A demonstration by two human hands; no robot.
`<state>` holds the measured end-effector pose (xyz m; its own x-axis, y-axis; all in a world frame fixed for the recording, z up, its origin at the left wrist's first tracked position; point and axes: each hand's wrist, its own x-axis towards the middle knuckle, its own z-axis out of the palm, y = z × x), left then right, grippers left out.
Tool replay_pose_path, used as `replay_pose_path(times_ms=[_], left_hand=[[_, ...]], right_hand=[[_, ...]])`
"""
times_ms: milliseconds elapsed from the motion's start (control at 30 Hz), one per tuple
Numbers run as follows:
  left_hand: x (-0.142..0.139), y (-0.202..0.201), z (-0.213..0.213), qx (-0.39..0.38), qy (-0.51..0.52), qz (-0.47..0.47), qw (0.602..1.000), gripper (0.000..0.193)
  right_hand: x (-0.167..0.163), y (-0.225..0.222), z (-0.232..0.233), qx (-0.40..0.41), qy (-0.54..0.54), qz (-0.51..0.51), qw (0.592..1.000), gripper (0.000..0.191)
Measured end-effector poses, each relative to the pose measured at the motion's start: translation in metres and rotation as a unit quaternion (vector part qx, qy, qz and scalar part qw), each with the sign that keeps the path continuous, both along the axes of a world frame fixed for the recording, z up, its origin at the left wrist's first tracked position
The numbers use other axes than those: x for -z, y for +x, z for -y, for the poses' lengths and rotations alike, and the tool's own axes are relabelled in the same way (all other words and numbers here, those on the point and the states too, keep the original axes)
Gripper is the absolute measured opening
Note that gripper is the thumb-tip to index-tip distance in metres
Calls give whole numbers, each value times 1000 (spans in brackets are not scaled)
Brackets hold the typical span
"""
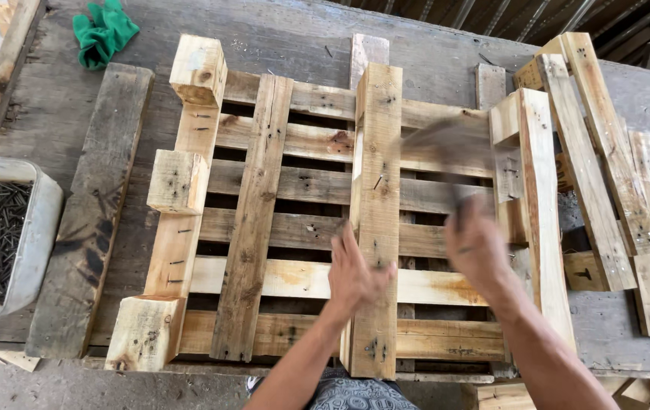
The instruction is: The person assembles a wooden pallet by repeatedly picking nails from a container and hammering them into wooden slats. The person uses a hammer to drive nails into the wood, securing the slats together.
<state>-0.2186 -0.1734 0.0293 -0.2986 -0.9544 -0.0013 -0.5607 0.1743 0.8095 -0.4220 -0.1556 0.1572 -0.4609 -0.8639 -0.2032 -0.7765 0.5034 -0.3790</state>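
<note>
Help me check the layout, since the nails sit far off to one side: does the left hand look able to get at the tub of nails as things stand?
Probably yes. The left hand rests on the middle plank, the tub of nails sits open-topped to its left, and only low pallet boards lie between.

Both of the person's forearms were bare from the elbow down, with no sleeve, glove, watch or ring to be seen on the left hand (355, 277) or on the right hand (477, 247). The right hand showed only as a blurred shape, so its fingers could not be told apart. Low between the arms lay a strip of dark patterned cloth garment (355, 395), grey with a fine lighter print.
</note>
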Motion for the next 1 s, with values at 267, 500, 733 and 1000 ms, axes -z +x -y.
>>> replay_pose_path(times_ms=[267, 500, 733, 1000], left_hand=[[17, -1, -16, 42, 82, -6, 996, 108], [12, 2, -17, 50, 135, -68, 987, 109], [14, 1, -16, 29, 92, -44, 994, 107], [25, 0, -20, 52, 112, -51, 991, 106]], right_hand=[[-48, -50, -42, -35, -311, 143, 939, 22], [-86, -30, 10, 21, -581, 136, 802, 22], [2, -38, -12, -121, -99, 25, 987, 20], [-111, -50, 0, -14, -547, 115, 829, 23]])
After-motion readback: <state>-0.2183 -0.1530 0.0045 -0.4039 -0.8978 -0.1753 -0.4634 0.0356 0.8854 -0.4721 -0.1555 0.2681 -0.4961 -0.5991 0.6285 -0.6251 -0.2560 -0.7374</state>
